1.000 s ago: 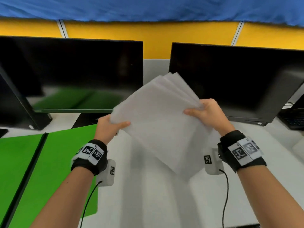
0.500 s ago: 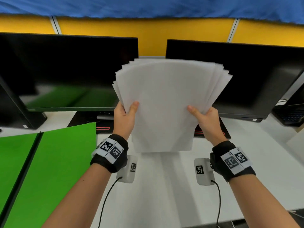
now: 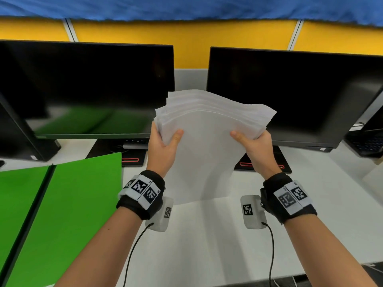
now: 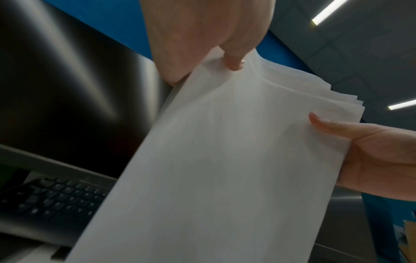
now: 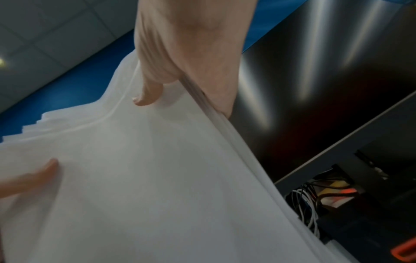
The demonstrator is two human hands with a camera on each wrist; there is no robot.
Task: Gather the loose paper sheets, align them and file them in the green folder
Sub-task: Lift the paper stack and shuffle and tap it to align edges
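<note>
A stack of several white paper sheets (image 3: 207,146) stands nearly upright with its bottom edge on the white desk (image 3: 207,245). Its top edges are fanned and bend away from me. My left hand (image 3: 163,146) grips the stack's left edge, thumb on the front sheet. My right hand (image 3: 255,146) grips the right edge the same way. The wrist views show the paper stack (image 4: 225,160) (image 5: 146,178) close up, with my left hand (image 4: 213,44) and my right hand (image 5: 180,62) pinching it. The green folder (image 3: 68,214) lies open on the desk at the left.
Two dark monitors (image 3: 87,88) (image 3: 290,96) stand close behind the paper, their bases on the desk. A third screen (image 3: 18,129) is at the far left. A keyboard (image 4: 56,201) lies under the left monitor. Cables (image 3: 134,251) trail from both wrist cameras.
The tilted stack has been turned upright and lowered until its bottom edge meets the desk. Both hands came down with it, and the top edges now bend backward.
</note>
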